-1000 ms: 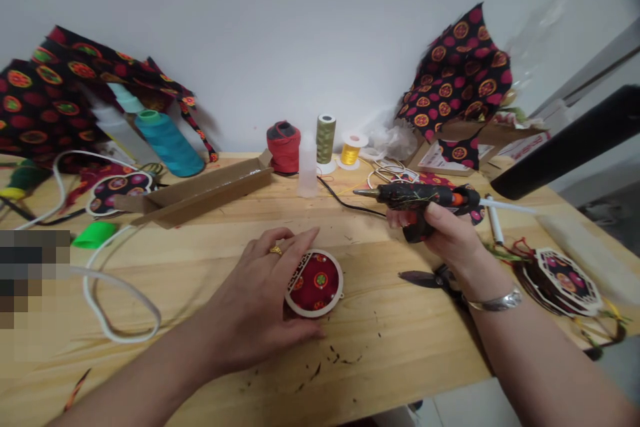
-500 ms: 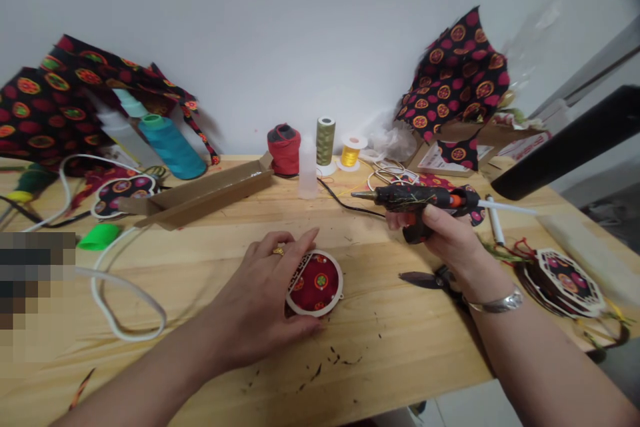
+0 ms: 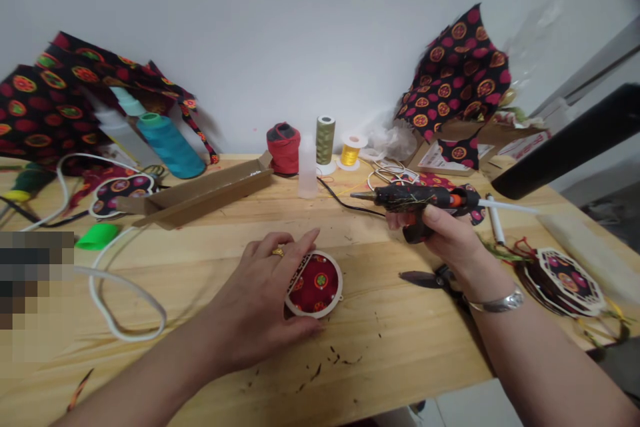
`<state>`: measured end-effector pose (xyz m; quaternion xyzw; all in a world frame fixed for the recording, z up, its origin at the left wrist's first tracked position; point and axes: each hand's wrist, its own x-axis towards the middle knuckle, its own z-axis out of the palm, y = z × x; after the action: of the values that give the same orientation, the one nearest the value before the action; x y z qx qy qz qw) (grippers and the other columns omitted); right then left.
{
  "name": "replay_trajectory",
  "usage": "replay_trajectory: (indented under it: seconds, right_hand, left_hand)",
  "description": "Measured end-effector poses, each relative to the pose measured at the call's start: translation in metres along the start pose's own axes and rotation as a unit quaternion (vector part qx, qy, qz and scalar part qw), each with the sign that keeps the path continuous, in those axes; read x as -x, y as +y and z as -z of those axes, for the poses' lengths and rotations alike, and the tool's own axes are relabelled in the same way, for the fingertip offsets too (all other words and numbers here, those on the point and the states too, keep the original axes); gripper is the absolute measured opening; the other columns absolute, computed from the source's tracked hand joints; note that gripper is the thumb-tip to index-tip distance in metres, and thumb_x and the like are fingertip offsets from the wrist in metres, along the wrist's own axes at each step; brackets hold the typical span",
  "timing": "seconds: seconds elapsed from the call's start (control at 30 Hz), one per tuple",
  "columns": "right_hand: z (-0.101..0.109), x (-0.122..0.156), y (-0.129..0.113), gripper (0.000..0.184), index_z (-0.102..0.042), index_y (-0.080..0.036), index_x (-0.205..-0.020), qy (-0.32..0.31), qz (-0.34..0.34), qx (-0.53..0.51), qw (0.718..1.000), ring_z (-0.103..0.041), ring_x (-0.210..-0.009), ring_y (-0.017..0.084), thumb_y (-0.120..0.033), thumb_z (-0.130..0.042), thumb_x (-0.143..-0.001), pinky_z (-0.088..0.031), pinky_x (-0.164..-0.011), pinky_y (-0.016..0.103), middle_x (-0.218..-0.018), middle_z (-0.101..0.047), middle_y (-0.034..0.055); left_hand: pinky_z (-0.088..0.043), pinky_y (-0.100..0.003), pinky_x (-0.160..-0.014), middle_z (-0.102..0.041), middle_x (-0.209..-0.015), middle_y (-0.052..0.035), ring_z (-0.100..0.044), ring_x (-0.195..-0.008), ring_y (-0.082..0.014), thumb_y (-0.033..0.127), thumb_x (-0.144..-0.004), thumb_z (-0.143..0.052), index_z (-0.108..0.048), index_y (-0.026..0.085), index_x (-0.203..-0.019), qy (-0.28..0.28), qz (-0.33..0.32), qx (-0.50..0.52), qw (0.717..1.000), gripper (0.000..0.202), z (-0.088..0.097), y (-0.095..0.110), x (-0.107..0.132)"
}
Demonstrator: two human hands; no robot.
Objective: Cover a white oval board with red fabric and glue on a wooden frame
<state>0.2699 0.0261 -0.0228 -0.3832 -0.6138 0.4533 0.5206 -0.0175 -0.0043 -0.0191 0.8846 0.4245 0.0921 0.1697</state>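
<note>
My left hand point(image 3: 273, 287) is curled around the left side of a round wooden frame point(image 3: 316, 285) filled with dark red patterned fabric. Thumb and fingers grip its rim, and the frame rests on the wooden table point(image 3: 370, 347). Raised above the table at the right, my right hand point(image 3: 445, 230) holds a black glue gun point(image 3: 413, 199) by its grip. The nozzle points left, and a white glue stick point(image 3: 510, 205) sticks out of the back. Beneath the right wrist lie dark scissors point(image 3: 425, 279), their handles partly hidden by the arm.
Thread spools in blue point(image 3: 170, 147), red point(image 3: 283, 150), olive point(image 3: 325, 140) and yellow point(image 3: 351, 151) stand along the wall. An open cardboard box point(image 3: 215, 192) lies left of centre. Octagonal frames point(image 3: 567, 283) are stacked at the right. A white cable point(image 3: 97, 300) loops at the left.
</note>
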Motion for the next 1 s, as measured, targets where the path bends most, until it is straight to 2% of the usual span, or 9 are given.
replay_trajectory:
  seconds: [0.43,0.7,0.93,1.0]
  right_hand:
    - [-0.0028,0.0001,-0.0037,0.035,-0.069,-0.020,-0.071,0.007,-0.008,0.002,1.000,-0.059,-0.066,0.023,-0.054,-0.064,-0.073,-0.047,-0.065,0.038,-0.066,-0.064,0.0045]
    - [-0.0022,0.0005,-0.0020,0.032,-0.069,-0.021,-0.068,0.007,0.001,-0.003,1.000,-0.059,-0.066,0.022,-0.052,-0.063,-0.074,-0.047,-0.067,0.038,-0.067,-0.065,0.0035]
    - [-0.0042,-0.0011,-0.0043,0.034,-0.069,-0.020,-0.069,-0.005,0.002,0.006,1.000,-0.059,-0.068,0.022,-0.054,-0.063,-0.073,-0.047,-0.066,0.037,-0.066,-0.065,0.0042]
    - [-0.0036,-0.0004,-0.0035,0.035,-0.069,-0.020,-0.069,0.001,-0.002,0.010,1.000,-0.059,-0.068,0.023,-0.055,-0.063,-0.073,-0.047,-0.066,0.038,-0.067,-0.065,0.0043]
  left_hand:
    - [-0.031,-0.049,-0.097,-0.059,-0.119,-0.0136,-0.035,-0.120,-0.0330,0.048,-0.070,-0.065,-0.021,0.018,-0.143,-0.008,0.006,0.016,1.000,0.090,0.0006,0.0007,-0.0004]
    - [-0.033,-0.050,-0.095,-0.058,-0.117,-0.0172,-0.035,-0.118,-0.0340,0.049,-0.072,-0.064,-0.025,0.013,-0.142,-0.014,-0.001,-0.009,1.000,0.087,-0.0011,-0.0003,0.0004]
    - [-0.028,-0.052,-0.100,-0.046,-0.136,-0.0147,-0.030,-0.123,-0.0354,0.060,-0.066,-0.065,-0.030,0.017,-0.140,0.005,-0.033,-0.004,0.999,0.094,-0.0013,-0.0036,0.0034]
    - [-0.028,-0.052,-0.101,-0.044,-0.138,-0.0136,-0.029,-0.124,-0.0351,0.059,-0.069,-0.063,-0.029,0.018,-0.140,0.017,-0.038,0.011,0.999,0.089,-0.0010,-0.0027,0.0040]
